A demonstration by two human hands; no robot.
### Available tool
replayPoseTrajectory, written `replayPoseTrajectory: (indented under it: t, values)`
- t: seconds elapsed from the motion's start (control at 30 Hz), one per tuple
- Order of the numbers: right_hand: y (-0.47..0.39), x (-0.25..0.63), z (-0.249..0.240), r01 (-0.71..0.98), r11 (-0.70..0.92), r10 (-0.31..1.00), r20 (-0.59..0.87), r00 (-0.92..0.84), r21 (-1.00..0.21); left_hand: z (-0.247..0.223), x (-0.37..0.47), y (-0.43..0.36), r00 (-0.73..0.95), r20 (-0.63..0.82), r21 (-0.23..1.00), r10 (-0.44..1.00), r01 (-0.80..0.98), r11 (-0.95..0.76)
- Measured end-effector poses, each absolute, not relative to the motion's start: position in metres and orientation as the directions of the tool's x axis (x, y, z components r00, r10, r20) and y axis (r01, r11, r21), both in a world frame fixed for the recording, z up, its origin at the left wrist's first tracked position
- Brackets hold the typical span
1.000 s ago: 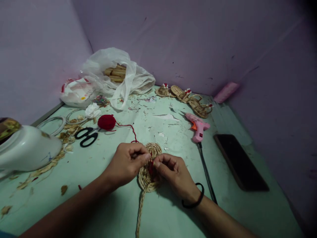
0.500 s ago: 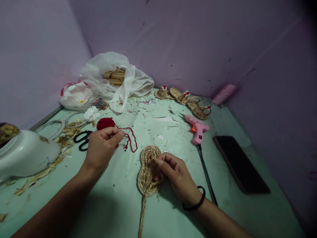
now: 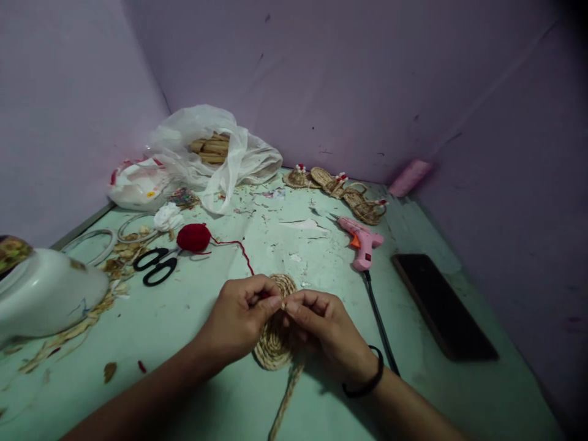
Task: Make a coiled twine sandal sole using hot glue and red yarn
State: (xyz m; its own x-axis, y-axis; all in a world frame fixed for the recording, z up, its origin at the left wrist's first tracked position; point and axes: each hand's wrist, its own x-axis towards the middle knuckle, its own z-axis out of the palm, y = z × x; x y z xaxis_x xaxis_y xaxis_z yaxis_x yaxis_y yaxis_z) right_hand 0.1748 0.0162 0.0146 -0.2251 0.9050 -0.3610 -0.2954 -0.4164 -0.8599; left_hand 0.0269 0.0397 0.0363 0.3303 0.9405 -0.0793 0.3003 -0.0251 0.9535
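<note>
A coiled sole of braided straw [image 3: 275, 343] rests on the table under both my hands, partly hidden by them. My left hand [image 3: 245, 315] is closed in a pinch over the sole's upper part. Red yarn [image 3: 241, 246] runs into that hand, and a bit of red shows behind its fingers. My right hand [image 3: 328, 324] meets it fingertip to fingertip, pinching a small pale straw piece at the sole's right side. A loose braid tail [image 3: 287, 398] trails toward me. The yarn leads back to a red ball [image 3: 194, 237].
Black-handled scissors [image 3: 158, 269] lie beside the yarn ball. To the right are a pink glue gun [image 3: 362, 239] with its cord and a phone [image 3: 443, 306]. Small straw slippers [image 3: 328, 182] line the back, near a white plastic bag [image 3: 257, 160]. A white vessel [image 3: 55, 294] stands left.
My left hand has moved right and down, from beside the yarn ball to the sole, drawing red yarn along. My right hand stays at the sole; the braid tail has swung right.
</note>
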Motion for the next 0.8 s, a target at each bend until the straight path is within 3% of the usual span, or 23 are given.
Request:
replayPoseTrajectory:
  t: [0.17,0.33,0.43,0.53,0.6,0.63,0.7,0.77,0.8]
  values:
    - [0.018,0.180,0.014,-0.320,-0.483,0.869,-0.403,-0.287,-0.815,0.034,0.027,0.040,0.373,-0.033,0.941,0.927,0.325,-0.097]
    - [0.017,0.180,0.015,-0.140,-0.425,0.893,-0.390,-0.224,-0.894,0.032,0.030,0.036,0.372,-0.091,0.900,0.924,0.427,-0.083]
    - [0.018,0.182,0.010,-0.152,-0.413,0.908,-0.392,-0.150,-0.898,0.031,0.025,0.037,0.421,0.007,0.847,0.907,0.479,-0.229]
    - [0.021,0.185,0.004,-0.288,-0.433,0.898,-0.434,-0.065,-0.854,0.036,0.006,0.049,0.358,0.235,0.623,0.904,0.659,-0.422]
    - [0.025,0.187,0.002,-0.359,-0.416,0.896,-0.444,-0.005,-0.835,0.045,-0.017,0.061,0.181,0.313,0.426,0.932,0.851,-0.308]
    - [0.026,0.187,0.003,-0.380,-0.400,0.898,-0.440,0.021,-0.834,0.050,-0.030,0.068,0.059,0.278,0.320,0.959,0.935,-0.150]
    - [0.029,0.187,0.005,-0.405,-0.378,0.900,-0.434,0.051,-0.832,0.060,-0.057,0.079,-0.062,0.202,0.247,0.977,0.969,0.011]
    - [0.030,0.186,0.008,-0.422,-0.375,0.901,-0.432,0.046,-0.825,0.064,-0.080,0.088,-0.107,-0.108,0.008,0.988,0.994,0.108]
    - [0.031,0.185,0.009,-0.432,-0.378,0.900,-0.435,0.037,-0.819,0.063,-0.088,0.092,-0.119,-0.215,-0.050,0.969,0.993,0.111]
